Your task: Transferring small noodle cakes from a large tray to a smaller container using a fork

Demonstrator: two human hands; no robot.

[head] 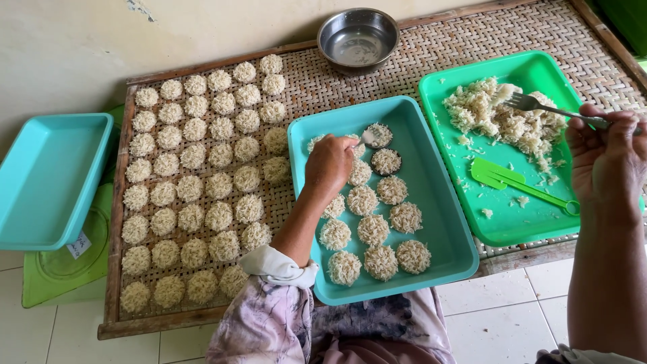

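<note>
Below, seen from a head-worn camera, a long woven bamboo drying tray point(431, 47) with a wooden frame was laid on a white tiled floor beside a cream wall. Its left part was covered with rows of small round cakes of pale cooked rice point(202, 182). A rectangular teal plastic tray point(438, 222) was set in the middle, and about a dozen more round rice cakes point(373, 229) were arranged inside it. The left hand point(329, 165) was held over the far end of this tray, its fingers curled together around what seemed to be a small spoon, only partly visible, just beside 2 small dark round moulds point(385, 162) filled with rice. To the right, a bright green plastic tray point(532, 229) was placed, and a loose heap of cooked rice point(502, 114) was piled in its far half. The right hand point(606, 158) was clamped on the handle of a metal fork point(532, 103), whose tines were resting in the heap. A green plastic fork point(515, 180) was left lying flat in the same tray. A round steel bowl point(358, 38) was stood at the far edge. A 2nd, empty teal tray point(50, 178) was kept off to the left.
</note>
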